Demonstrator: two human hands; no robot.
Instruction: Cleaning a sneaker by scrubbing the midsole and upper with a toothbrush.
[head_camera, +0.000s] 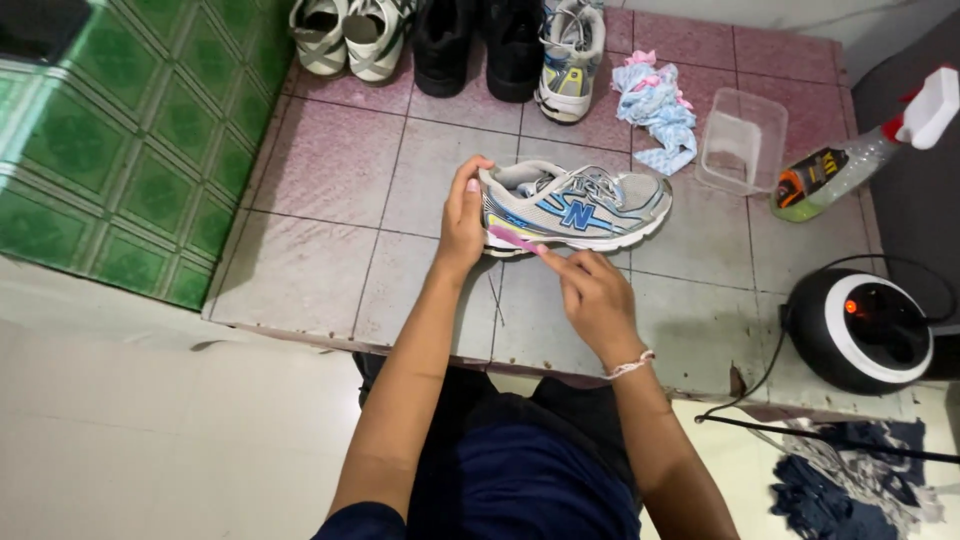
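A raised step (330, 270) of worn pink and grey tiles takes up the middle of the view, with green patterned tiles (130, 150) to the left and a pale floor below it. Along the back of the step stand a pair of white shoes (350, 35), a pair of black shoes (478, 45) and one grey and yellow shoe (568, 60). Near them lie a crumpled blue and pink cloth (655, 110), a clear plastic tub (742, 140) and a spray bottle (860, 150) on its side. A round black and white appliance (860, 330) sits at the right edge, its cord trailing down towards dark rags (850, 480) on the floor.

A grey and blue sneaker (575, 205) lies on its side in the middle of the step, sole towards the person. The left hand (463, 215) wraps around its heel, fingers curled over the top. The right hand (590, 290), just in front of the sneaker, pinches a pink toothbrush (515, 240) whose head touches the sole edge near the heel.
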